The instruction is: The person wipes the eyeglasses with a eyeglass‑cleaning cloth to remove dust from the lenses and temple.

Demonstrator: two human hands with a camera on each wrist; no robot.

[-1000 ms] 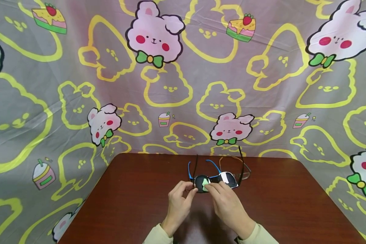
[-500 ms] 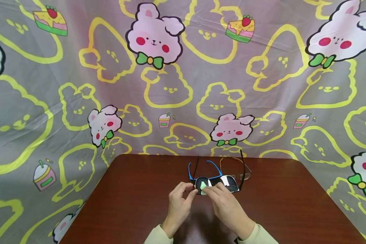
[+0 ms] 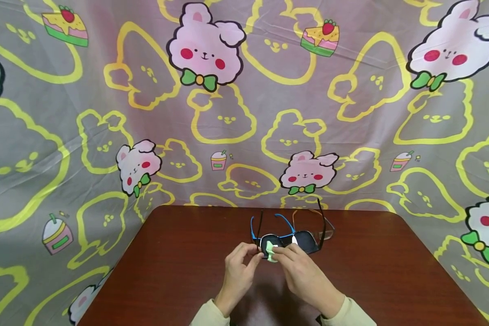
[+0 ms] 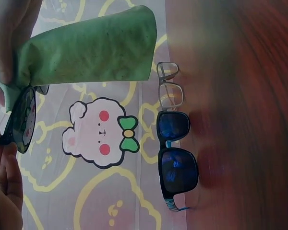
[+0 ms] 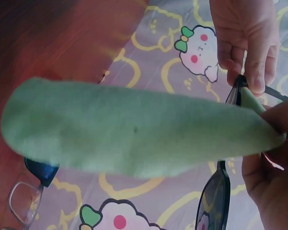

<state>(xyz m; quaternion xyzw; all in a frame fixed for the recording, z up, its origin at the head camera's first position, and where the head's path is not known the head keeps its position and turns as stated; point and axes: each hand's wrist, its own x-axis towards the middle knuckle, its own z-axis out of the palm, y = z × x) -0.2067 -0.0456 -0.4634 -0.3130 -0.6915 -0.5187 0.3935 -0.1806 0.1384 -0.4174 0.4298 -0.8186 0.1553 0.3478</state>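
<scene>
White glare on the black sunglasses has shrunk.

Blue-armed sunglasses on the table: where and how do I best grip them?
Probably pinch the blue-armed sunglasses by the left temple near its hinge, coming from the left: that arm is unfolded, while the clear glasses crowd the right end.

Blue sunglasses, eyeglasses on table

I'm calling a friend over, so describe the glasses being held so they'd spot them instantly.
Above the dark red-brown table, the left hand pinches one end of the black-armed, dark-lensed sunglasses. The right hand holds a pale green cloth against one lens. Unlike the blue-armed sunglasses and the clear-lensed glasses resting on the table, this pair is held up.
</scene>
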